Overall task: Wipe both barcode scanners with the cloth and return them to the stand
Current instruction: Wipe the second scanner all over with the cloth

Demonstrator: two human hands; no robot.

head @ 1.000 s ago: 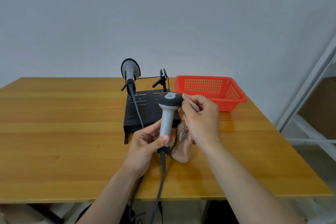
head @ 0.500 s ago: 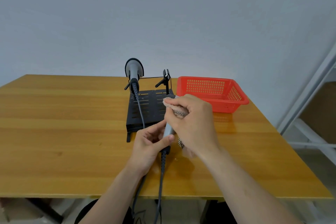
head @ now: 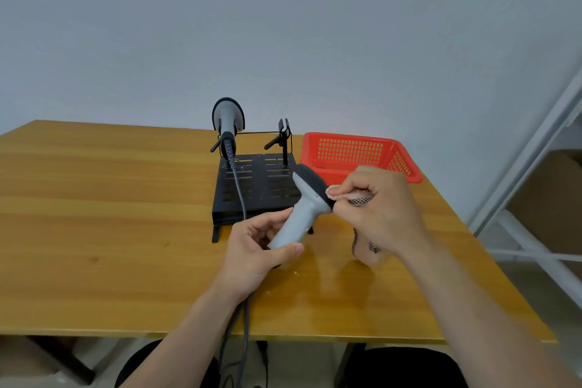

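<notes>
My left hand (head: 255, 249) grips the grey handle of a barcode scanner (head: 307, 203), tilted with its dark head up and to the right. My right hand (head: 382, 208) pinches a checked cloth (head: 359, 198) against the right side of that head; the cloth's tail hangs below the hand. A second scanner (head: 228, 120) rests in the left holder of the black stand (head: 252, 189). The stand's right holder (head: 283, 134) is empty.
A red plastic basket (head: 356, 153) sits behind my right hand, just right of the stand. Scanner cables (head: 241, 334) run off the wooden table's (head: 94, 224) front edge. A white shelf frame (head: 535, 198) stands past the table's right edge.
The held scanner has tilted from upright to leaning right. My right hand with the cloth has moved off the top of the head to its right side.
</notes>
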